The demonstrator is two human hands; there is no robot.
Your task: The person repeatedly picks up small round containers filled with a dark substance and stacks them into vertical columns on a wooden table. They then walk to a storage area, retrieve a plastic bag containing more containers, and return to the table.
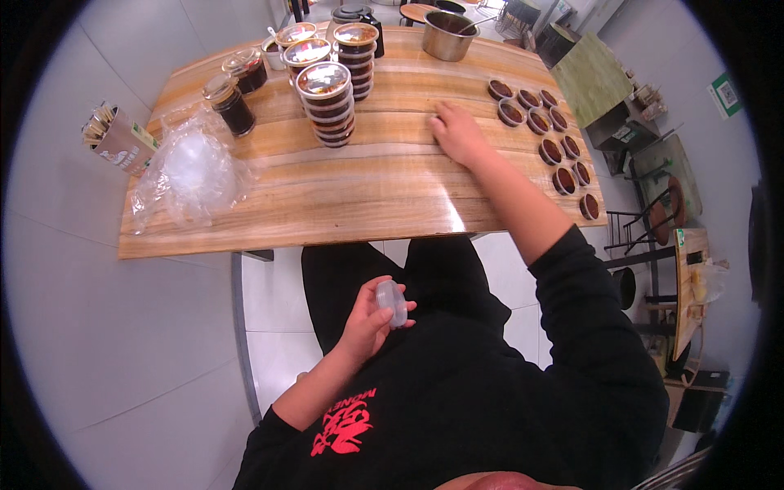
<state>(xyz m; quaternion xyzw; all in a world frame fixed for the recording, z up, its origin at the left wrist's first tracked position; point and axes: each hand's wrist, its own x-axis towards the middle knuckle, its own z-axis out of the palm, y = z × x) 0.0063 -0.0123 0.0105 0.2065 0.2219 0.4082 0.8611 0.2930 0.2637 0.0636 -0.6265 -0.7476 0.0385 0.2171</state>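
My left hand (370,315) is over my lap, its fingers around a small stack of round translucent plastic lids or shallow cups (392,303); which of the two I cannot tell. My right hand (456,131) rests on the wooden table (392,202), fingers bent; whether anything is under them is hidden. To its right stand several small round cups of dark red sauce (511,113), uncovered as far as I see. Left of it rise stacks of lidded tubs with dark contents (324,104). A clear plastic bag (196,165) holding translucent plastic pieces lies at the table's left.
Two glass jars of dark sauce (236,110) stand behind the bag, near a box of wooden sticks (122,141). A steel pot (448,43) with a utensil in it sits at the far edge, as does a dark-handled jug (352,15). A wall borders the left side.
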